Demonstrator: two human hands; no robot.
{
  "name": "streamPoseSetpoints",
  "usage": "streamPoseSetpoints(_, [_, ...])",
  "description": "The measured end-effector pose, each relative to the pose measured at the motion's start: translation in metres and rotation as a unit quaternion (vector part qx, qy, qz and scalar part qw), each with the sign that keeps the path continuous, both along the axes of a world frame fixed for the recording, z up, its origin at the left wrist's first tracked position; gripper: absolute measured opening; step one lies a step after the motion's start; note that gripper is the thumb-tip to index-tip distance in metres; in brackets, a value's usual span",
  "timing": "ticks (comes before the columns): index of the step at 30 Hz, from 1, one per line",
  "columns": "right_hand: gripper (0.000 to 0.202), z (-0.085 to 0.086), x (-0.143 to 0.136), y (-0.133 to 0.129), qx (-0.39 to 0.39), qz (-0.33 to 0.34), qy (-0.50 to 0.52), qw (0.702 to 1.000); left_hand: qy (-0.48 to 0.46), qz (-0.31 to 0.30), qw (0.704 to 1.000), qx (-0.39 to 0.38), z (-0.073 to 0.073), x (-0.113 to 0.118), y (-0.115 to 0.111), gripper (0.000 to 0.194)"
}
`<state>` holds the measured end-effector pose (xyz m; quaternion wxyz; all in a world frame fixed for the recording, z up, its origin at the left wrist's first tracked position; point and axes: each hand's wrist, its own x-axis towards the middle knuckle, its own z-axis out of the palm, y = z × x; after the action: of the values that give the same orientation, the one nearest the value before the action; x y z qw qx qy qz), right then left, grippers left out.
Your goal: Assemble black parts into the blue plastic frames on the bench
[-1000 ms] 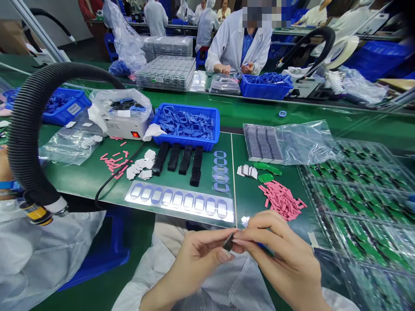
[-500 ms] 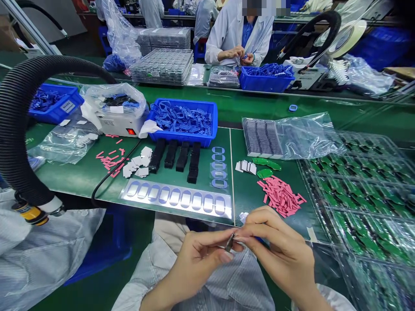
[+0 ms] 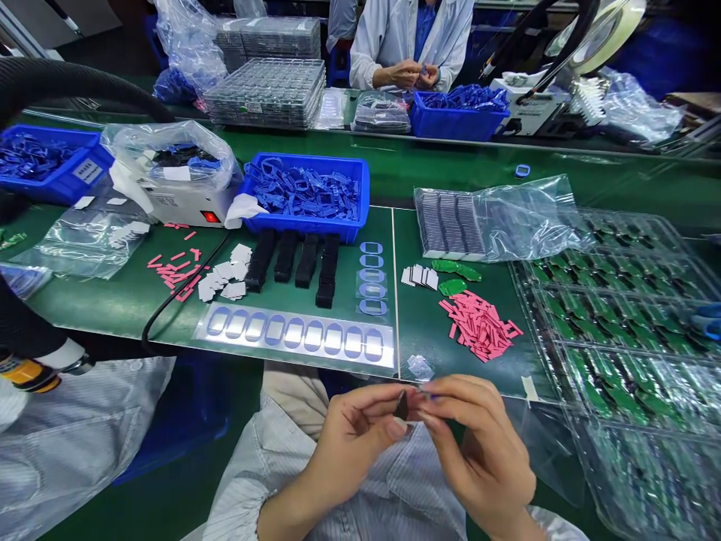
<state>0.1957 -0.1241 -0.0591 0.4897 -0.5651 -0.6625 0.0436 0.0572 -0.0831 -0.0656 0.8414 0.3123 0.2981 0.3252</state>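
Over my lap, just off the bench's front edge, my left hand (image 3: 354, 436) pinches a small dark flat piece (image 3: 401, 406) between thumb and fingers. Its kind is too small to make out. My right hand (image 3: 476, 443) is close against it, thumb and fingertips drawn together at the piece's right side. Something small and pale shows at those fingertips, blurred. Nearest the hands on the bench lie small clear film pieces (image 3: 420, 367). Behind them are a heap of pink strips (image 3: 481, 327), green circuit boards (image 3: 452, 287) and white-and-black squares (image 3: 420, 276).
A film sheet of oval stickers (image 3: 293, 338) lies along the front edge. Behind it stand black stacks (image 3: 306, 259) and a blue bin (image 3: 360, 214) of blue parts. Clear trays of green boards (image 3: 597, 330) fill the right. A black hose (image 3: 28, 315) hangs left. A co-worker (image 3: 414, 45) sits opposite.
My right fingertips have parted slightly from the dark piece and lifted, and the piece shows more of its face. The whole view has shifted a little. A blue object shows at the right edge.
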Motion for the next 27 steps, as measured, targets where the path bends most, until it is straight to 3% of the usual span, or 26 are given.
streamPoseSetpoints(4, [0.034,-0.005,-0.004,-0.001,0.03,-0.006,-0.127,0.991,-0.028,0.024,0.999,-0.001,0.008,0.005,-0.001,0.031])
streamPoseSetpoints(7, [0.039,-0.01,-0.007,-0.005,0.039,-0.003,-0.149,0.988,-0.03,0.058,0.998,0.004,0.012,0.006,-0.001,0.03])
streamPoseSetpoints(12, [0.046,-0.012,-0.007,-0.007,0.03,0.016,-0.103,0.994,-0.041,0.053,0.998,0.011,0.015,0.006,-0.001,0.025])
streamPoseSetpoints(20, [0.041,-0.008,-0.006,-0.009,0.033,0.036,-0.109,0.993,-0.07,0.054,0.996,0.025,0.016,0.005,-0.005,0.025])
streamPoseSetpoints(27, [0.023,0.007,-0.002,0.003,0.001,0.021,0.066,0.998,-0.04,0.031,0.997,0.051,0.014,0.001,-0.002,0.026])
